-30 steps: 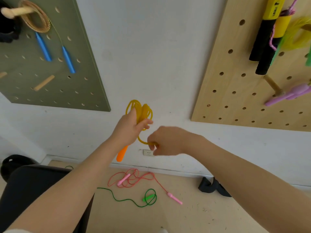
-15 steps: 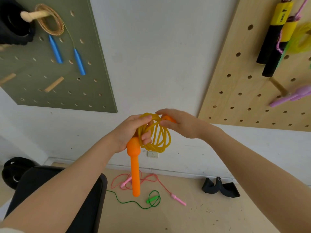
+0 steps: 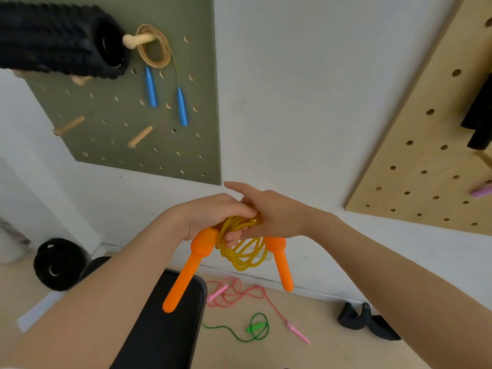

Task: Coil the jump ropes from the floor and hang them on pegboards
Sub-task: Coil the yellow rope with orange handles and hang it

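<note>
from the head camera, both hands meet in the middle, in front of a white wall. the left hand (image 3: 213, 214) is curled tight around a bunch of yellow rope (image 3: 242, 249), the loops of the yellow jump rope. the right hand (image 3: 271, 214) is pressed up against the left one and holds the same bunch from the other side, with its thumb sticking up. the rope loops hang down below the two hands. one orange handle (image 3: 186, 275) hangs down on the left, slanting toward the camera. the other orange handle (image 3: 281, 265) hangs down on the right, under the right hand.

down on the floor (image 3: 332, 350), near the wall, a pink jump rope (image 3: 239, 291) lies loose and tangled. just beside it lies a green jump rope (image 3: 253, 328), also loose. a black strap thing (image 3: 367, 320) sits on the floor further right. a black padded seat (image 3: 165, 323) is under the left arm. a round black weight (image 3: 58, 265) leans by the wall on the left.

up on the wall, a green pegboard (image 3: 119, 107) has a tan rope with blue handles (image 3: 157, 65) hanging coiled on a wooden peg (image 3: 138, 39). a big black roller (image 3: 58, 38) sits on the board next to it. on the right, a wooden pegboard (image 3: 426, 155) shows black handles and a purple tip at its edge.
</note>
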A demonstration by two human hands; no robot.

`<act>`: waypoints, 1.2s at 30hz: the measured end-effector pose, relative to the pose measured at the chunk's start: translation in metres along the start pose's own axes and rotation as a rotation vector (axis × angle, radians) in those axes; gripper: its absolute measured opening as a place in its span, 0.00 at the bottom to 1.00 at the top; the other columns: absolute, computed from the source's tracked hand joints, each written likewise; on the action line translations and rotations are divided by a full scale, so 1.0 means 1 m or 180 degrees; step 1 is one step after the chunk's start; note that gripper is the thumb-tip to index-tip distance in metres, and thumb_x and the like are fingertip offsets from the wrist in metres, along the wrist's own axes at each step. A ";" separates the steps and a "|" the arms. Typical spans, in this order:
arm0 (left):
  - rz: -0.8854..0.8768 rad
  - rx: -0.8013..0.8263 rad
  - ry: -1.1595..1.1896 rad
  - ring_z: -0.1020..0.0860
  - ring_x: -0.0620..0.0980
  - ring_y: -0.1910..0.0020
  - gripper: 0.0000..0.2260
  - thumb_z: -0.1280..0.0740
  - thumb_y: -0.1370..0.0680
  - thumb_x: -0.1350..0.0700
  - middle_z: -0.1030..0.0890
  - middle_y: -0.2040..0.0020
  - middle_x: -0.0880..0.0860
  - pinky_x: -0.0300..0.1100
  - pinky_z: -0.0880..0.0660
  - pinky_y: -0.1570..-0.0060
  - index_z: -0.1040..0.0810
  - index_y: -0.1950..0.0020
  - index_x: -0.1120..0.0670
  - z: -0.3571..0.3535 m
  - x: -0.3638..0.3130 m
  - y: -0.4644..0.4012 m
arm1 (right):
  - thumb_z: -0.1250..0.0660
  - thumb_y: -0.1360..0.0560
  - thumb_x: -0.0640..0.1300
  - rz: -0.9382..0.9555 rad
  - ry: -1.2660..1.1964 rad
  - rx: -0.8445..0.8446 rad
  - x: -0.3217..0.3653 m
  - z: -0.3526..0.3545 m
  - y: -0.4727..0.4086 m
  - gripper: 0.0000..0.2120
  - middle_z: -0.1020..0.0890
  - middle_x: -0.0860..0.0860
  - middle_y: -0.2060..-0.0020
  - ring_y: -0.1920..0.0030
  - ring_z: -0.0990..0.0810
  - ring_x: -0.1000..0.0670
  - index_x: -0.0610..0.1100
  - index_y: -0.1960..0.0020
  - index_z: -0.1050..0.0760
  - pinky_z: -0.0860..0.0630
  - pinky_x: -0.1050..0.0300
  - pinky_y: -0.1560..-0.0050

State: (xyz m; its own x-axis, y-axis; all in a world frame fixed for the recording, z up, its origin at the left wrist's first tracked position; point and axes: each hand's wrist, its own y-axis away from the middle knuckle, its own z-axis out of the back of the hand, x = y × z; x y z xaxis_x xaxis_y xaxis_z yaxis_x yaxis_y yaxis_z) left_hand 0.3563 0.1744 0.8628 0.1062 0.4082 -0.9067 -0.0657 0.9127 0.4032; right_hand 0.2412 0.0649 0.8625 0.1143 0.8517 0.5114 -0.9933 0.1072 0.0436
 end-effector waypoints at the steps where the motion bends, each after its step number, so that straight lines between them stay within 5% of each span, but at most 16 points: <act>1: -0.0035 -0.0062 -0.0040 0.29 0.50 0.77 0.18 0.40 0.21 0.56 0.29 0.78 0.55 0.40 0.27 0.69 0.27 0.71 0.58 0.006 0.003 0.005 | 0.27 0.30 0.50 0.0036 0.0008 0.0023 0.005 -0.001 -0.009 0.36 0.22 0.51 0.45 0.50 0.25 0.54 0.50 0.28 0.41 0.31 0.67 0.52; 6: -0.0270 -0.0825 -0.0131 0.22 0.46 0.68 0.13 0.32 0.29 0.46 0.20 0.68 0.53 0.40 0.25 0.60 0.19 0.61 0.56 0.039 0.022 0.030 | 0.27 0.31 0.50 0.0007 0.0043 0.0312 0.025 0.001 -0.049 0.21 0.20 0.50 0.51 0.54 0.24 0.53 0.47 0.40 0.27 0.28 0.61 0.53; 9: -0.0475 -0.1076 -0.0393 0.21 0.45 0.62 0.06 0.28 0.29 0.53 0.19 0.64 0.48 0.40 0.25 0.59 0.21 0.55 0.52 0.052 0.030 0.038 | 0.27 0.31 0.46 -0.0120 -0.0285 0.0385 0.029 0.004 -0.067 0.15 0.18 0.47 0.56 0.60 0.23 0.55 0.44 0.46 0.23 0.26 0.63 0.59; 12: -0.0484 -0.1332 -0.0973 0.22 0.41 0.65 0.12 0.24 0.33 0.55 0.22 0.64 0.44 0.34 0.27 0.65 0.26 0.57 0.47 0.060 0.035 0.039 | 0.26 0.31 0.47 -0.0229 -0.0557 0.0414 0.033 0.006 -0.085 0.14 0.20 0.52 0.60 0.62 0.23 0.56 0.45 0.49 0.23 0.25 0.65 0.61; 15: -0.0610 -0.2390 -0.1950 0.24 0.47 0.63 0.12 0.26 0.31 0.53 0.25 0.64 0.47 0.40 0.27 0.67 0.29 0.58 0.49 0.075 0.042 0.032 | 0.25 0.32 0.49 -0.0228 -0.0684 0.0057 0.038 0.001 -0.107 0.15 0.21 0.52 0.58 0.58 0.23 0.55 0.47 0.49 0.24 0.24 0.59 0.56; 18: -0.0802 -0.3111 -0.1891 0.22 0.51 0.59 0.14 0.27 0.30 0.54 0.22 0.58 0.50 0.44 0.24 0.61 0.27 0.49 0.53 0.098 0.052 0.025 | 0.24 0.34 0.50 -0.0159 -0.0733 -0.0522 0.036 -0.008 -0.131 0.15 0.21 0.52 0.59 0.59 0.24 0.54 0.47 0.52 0.25 0.25 0.57 0.56; 21: -0.0920 -0.3153 -0.1167 0.23 0.45 0.60 0.17 0.26 0.31 0.50 0.22 0.58 0.47 0.38 0.25 0.63 0.29 0.49 0.53 0.123 0.059 0.025 | 0.25 0.33 0.50 -0.0210 -0.1064 -0.0643 0.029 -0.010 -0.160 0.13 0.21 0.47 0.59 0.60 0.24 0.52 0.48 0.54 0.26 0.23 0.52 0.56; 27: -0.0776 -0.3283 -0.0841 0.21 0.49 0.58 0.14 0.25 0.31 0.54 0.20 0.56 0.51 0.44 0.24 0.56 0.26 0.50 0.52 0.205 0.087 0.014 | 0.30 0.27 0.46 0.0276 -0.1017 -0.0335 0.019 -0.020 -0.250 0.12 0.21 0.48 0.54 0.54 0.22 0.51 0.44 0.45 0.25 0.24 0.52 0.51; 30: -0.0754 -0.3436 -0.0908 0.24 0.50 0.60 0.12 0.26 0.30 0.57 0.21 0.57 0.51 0.43 0.26 0.55 0.25 0.51 0.51 0.250 0.101 0.003 | 0.30 0.27 0.44 0.0304 -0.0994 -0.0304 0.010 -0.028 -0.299 0.19 0.21 0.51 0.50 0.51 0.21 0.51 0.45 0.39 0.30 0.23 0.54 0.47; 33: -0.0707 -0.3647 -0.1288 0.26 0.51 0.56 0.13 0.28 0.28 0.57 0.23 0.54 0.53 0.39 0.30 0.57 0.24 0.45 0.56 0.285 0.113 -0.013 | 0.29 0.29 0.44 0.0268 -0.0952 -0.0457 0.004 -0.039 -0.337 0.17 0.22 0.55 0.55 0.58 0.23 0.57 0.45 0.43 0.30 0.28 0.70 0.57; 36: -0.0658 -0.3881 -0.1411 0.29 0.49 0.52 0.16 0.29 0.27 0.58 0.27 0.51 0.53 0.37 0.34 0.53 0.24 0.41 0.58 0.318 0.127 -0.035 | 0.29 0.29 0.47 0.0254 -0.0762 -0.0743 -0.001 -0.051 -0.373 0.16 0.22 0.53 0.53 0.54 0.24 0.54 0.45 0.44 0.28 0.28 0.64 0.56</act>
State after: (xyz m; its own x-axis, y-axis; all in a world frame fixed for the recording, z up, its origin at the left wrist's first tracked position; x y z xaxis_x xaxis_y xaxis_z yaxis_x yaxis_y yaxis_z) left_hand 0.6879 0.1999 0.7735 0.5217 0.4477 -0.7262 -0.8326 0.4526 -0.3192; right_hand 0.6125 0.0503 0.8020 0.0014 0.7206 0.6933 -0.9649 0.1829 -0.1882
